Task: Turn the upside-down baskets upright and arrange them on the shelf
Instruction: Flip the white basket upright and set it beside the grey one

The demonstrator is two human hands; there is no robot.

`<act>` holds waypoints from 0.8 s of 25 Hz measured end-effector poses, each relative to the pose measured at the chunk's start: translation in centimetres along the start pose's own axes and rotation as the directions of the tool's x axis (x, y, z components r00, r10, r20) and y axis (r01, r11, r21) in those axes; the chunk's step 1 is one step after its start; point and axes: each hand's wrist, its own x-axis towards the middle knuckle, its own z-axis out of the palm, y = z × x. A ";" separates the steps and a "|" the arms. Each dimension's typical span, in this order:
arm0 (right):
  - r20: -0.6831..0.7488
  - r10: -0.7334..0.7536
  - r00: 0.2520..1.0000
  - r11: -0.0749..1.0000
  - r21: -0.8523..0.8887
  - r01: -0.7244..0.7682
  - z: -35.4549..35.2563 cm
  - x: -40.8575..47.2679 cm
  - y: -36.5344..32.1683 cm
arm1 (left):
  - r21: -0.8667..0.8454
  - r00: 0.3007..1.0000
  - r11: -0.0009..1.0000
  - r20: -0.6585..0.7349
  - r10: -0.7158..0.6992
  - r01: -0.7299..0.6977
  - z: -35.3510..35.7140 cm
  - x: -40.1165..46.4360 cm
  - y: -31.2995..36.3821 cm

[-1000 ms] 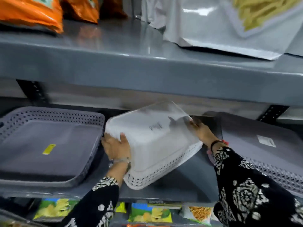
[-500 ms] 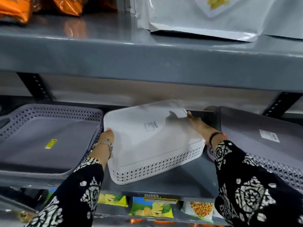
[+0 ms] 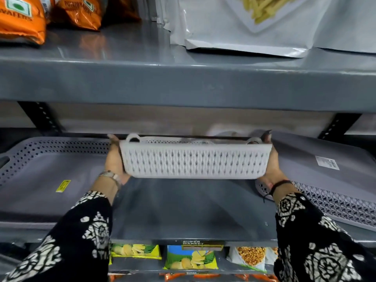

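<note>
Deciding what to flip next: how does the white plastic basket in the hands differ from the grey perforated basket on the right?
The white plastic basket is upright, rim up, lifted off the shelf between both hands; the grey perforated basket lies upside down, flat base and label showing, leaning on the shelf. White versus grey. Both have lattice sides.

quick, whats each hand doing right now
Left hand: closed on the left end of the white basket.
Right hand: closed on the basket's right end.

white basket [image 3: 195, 159]: matt woven-look plastic | shelf [image 3: 183, 210]: smooth grey painted metal, slight sheen | orange packets [image 3: 20, 17]: glossy foil
</note>
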 end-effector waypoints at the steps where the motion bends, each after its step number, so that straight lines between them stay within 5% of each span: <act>1: 0.079 0.050 0.996 0.998 0.030 -0.053 -0.5 -0.5 0.2 | 0.067 0.998 0.995 0.002 -0.068 0.068 -0.8 0.4 0.2; 4: 0.051 0.126 0.991 0.991 -0.051 -0.124 -2.2 -0.5 1.3 | 0.350 0.988 0.927 0.031 -0.154 0.133 -1.9 0.5 0.3; 13: -0.076 0.135 0.988 0.931 -0.333 -0.152 -4.1 -2.3 3.6 | 0.651 0.967 0.715 -0.155 -0.203 0.255 -2.4 1.1 -1.9; 17: -0.058 0.142 0.988 0.907 -0.393 -0.154 -4.1 -2.9 3.6 | 0.734 0.988 0.662 -0.113 -0.102 0.152 -1.4 0.2 -2.3; 20: -0.051 0.047 0.998 0.886 -0.459 -0.065 -3.0 -3.1 2.4 | 0.878 0.998 0.478 -0.013 0.064 -0.019 -1.0 0.0 -2.5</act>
